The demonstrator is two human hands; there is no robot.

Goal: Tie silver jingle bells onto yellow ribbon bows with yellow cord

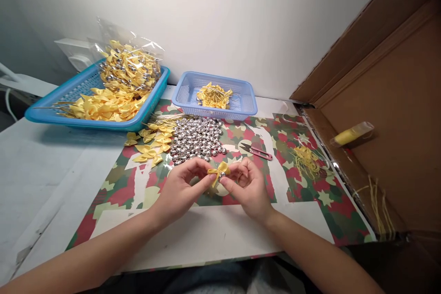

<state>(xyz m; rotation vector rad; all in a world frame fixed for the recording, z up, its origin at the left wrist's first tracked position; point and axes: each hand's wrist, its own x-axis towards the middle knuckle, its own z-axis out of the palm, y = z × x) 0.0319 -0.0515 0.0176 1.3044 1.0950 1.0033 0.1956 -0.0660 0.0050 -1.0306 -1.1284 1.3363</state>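
Observation:
A small yellow ribbon bow (223, 167) is pinched between my two hands over the patterned mat. My left hand (184, 186) grips its left loop between thumb and fingertips. My right hand (251, 188) holds it from the other side, its thumb by a small shiny silver ball (222, 175) at the bow's middle. Fine detail between the fingertips is too small to make out. Just beyond my hands lies a pile of silver balls (196, 138), with loose yellow bows (146, 152) to its left.
A blue basket (37, 115) at the left holds bows and a filled clear bag (129, 66). A smaller blue basket (246, 96) with bows stands at the back. Pink-handled thread snips (260, 151), yellow thread scraps (306, 161) and a yellow thread tube (353, 134) are on the right, by cardboard (382, 78).

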